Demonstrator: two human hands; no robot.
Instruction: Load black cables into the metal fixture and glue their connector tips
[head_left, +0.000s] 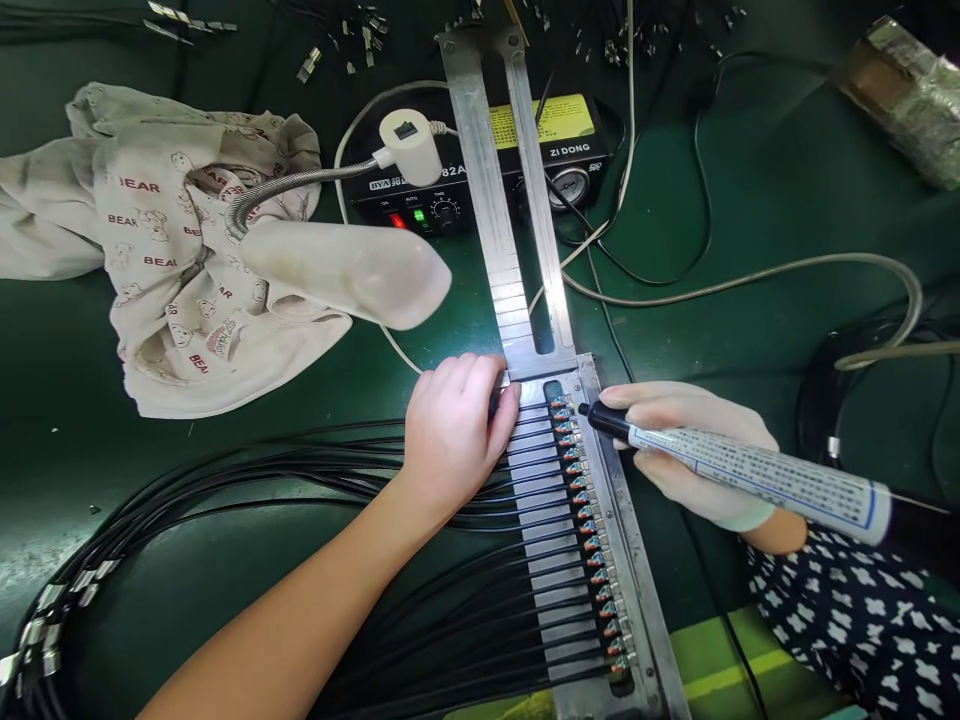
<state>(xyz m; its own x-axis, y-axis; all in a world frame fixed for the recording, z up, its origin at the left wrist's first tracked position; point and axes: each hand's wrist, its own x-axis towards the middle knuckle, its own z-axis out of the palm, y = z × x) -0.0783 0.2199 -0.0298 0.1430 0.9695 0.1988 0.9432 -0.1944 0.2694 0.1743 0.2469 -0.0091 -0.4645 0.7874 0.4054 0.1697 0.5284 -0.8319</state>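
My left hand [452,430] rests with curled fingers on the black cables [315,480] where they enter a long metal fixture [622,540], pressing them down. A row of several small cable connectors [589,520] sits clamped along the fixture. My gloved right hand [690,450] grips a white glue syringe [757,475] with a black tip [600,415]. The tip points at the topmost connectors in the row.
A black dispenser controller [480,195] with lit buttons stands behind the fixture's metal rails [487,180]. A gooseneck lamp [352,270] hangs over the work. A printed cloth [165,240] lies at the left. Hoses and cables [825,270] loop at the right; loose metal connectors [352,40] lie at the back.
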